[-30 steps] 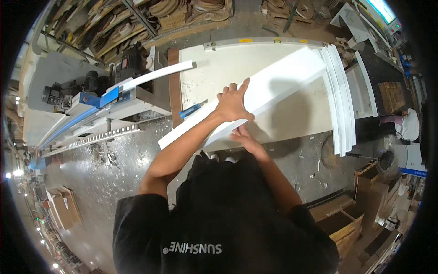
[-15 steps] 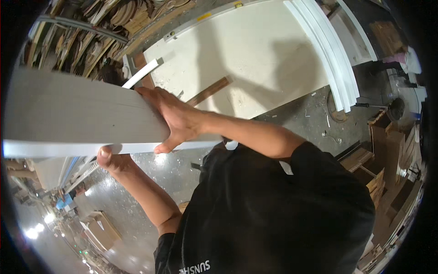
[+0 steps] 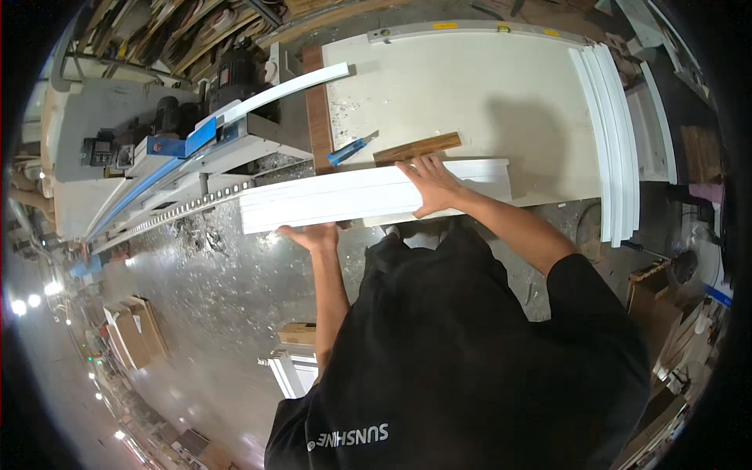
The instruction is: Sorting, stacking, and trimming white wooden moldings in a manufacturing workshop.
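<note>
Long white grooved board: lowered and swung rightward since half a second ago, when it was raised toward the camera; now crosses the near edge of the pale flat-topped table, left end jutting beyond.
Bare left hand: at the board's near edge, thumb pointing left; fingers hidden, so I cannot tell whether it grips.
Blue-handled bladed tool: on the table, past the board.
Brown wood-look strip: just beyond the board's far edge.
Bare right hand: clasped across the board's width, apart from the left.
Thin white strips: side by side at the table's right end.
</note>
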